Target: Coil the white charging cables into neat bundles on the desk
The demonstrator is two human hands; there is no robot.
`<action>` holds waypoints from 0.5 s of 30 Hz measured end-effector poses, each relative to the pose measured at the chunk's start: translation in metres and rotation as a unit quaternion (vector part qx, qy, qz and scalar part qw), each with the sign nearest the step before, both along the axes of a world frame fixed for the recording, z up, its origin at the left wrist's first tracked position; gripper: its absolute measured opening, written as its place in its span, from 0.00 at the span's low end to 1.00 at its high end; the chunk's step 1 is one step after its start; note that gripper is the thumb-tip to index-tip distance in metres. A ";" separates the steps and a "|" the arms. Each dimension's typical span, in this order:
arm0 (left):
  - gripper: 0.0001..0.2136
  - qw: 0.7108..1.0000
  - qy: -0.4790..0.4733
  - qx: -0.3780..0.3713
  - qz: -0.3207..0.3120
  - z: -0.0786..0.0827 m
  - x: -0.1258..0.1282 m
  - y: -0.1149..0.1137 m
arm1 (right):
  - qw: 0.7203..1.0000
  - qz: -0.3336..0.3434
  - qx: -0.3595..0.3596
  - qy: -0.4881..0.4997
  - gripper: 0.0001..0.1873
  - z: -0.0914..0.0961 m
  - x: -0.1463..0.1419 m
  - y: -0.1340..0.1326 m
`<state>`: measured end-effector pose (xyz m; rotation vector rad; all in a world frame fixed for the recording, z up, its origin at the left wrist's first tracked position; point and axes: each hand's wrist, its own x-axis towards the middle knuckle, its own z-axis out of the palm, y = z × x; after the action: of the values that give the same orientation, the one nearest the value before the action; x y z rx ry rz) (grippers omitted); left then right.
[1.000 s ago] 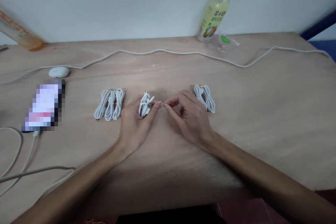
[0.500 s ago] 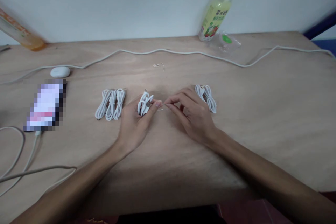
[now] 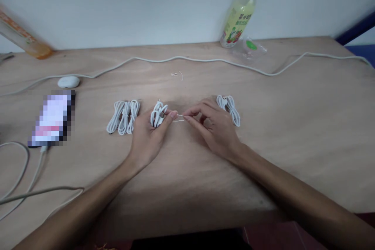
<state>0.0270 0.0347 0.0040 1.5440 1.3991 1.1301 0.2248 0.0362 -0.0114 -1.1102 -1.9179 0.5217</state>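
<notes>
The wooden desk [image 3: 187, 172] fills most of the view and reaches to a pale wall. A long white cable [image 3: 187, 60] runs across its far part from side to side, well apart from the hands. A yellow drink bottle [image 3: 238, 15] stands at the back on the right, close to the wall, so it probably does not disturb the middle area. A phone [image 3: 54, 118] lies flat on the left with a charging lead plugged into its near end.

The left hand [image 3: 146, 140] rests on the desk near the centre. It is closed around a coiled cable [image 3: 158, 112], with the thumb pressing on the loops; it seems this grip keeps the loops together so they do not spring open. The right hand [image 3: 218, 131] lies just beside it, mostly curled, and its thumb and forefinger pinch the end of a thin wire tie [image 3: 178, 120]. The tie stretches between the two hands, low over the desk, and its other end meets the left fingertips at the coil.

Three tied bundles [image 3: 123, 116] lie side by side just left of the left hand, in a neat row, as if sorted apart. One more bundle [image 3: 230, 108] lies behind the right hand. A few loose ties [image 3: 177, 74] lie further back, near the middle.
</notes>
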 end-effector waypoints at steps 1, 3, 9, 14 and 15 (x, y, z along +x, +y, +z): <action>0.09 1.000 0.002 0.002 0.001 0.000 0.000 0.000 | 1.000 0.000 -0.001 0.003 0.07 0.000 0.000 0.000; 0.09 1.000 0.005 0.002 0.002 0.000 0.000 0.000 | 1.000 0.002 -0.006 0.006 0.07 0.000 0.000 0.000; 0.09 1.000 -0.004 -0.002 -0.004 0.000 0.001 -0.001 | 1.000 0.010 -0.008 0.021 0.06 -0.001 0.000 0.001; 0.11 1.000 0.004 -0.022 0.000 0.002 0.001 0.000 | 0.999 -0.003 -0.026 0.027 0.06 0.000 0.000 0.001; 0.11 1.000 0.004 -0.024 0.001 0.002 0.001 -0.001 | 0.999 -0.004 -0.028 0.030 0.06 0.001 0.000 0.001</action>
<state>0.0276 0.0342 0.0063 1.5147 1.4245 1.0847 0.2246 0.0373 -0.0108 -1.1250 -1.8571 0.6007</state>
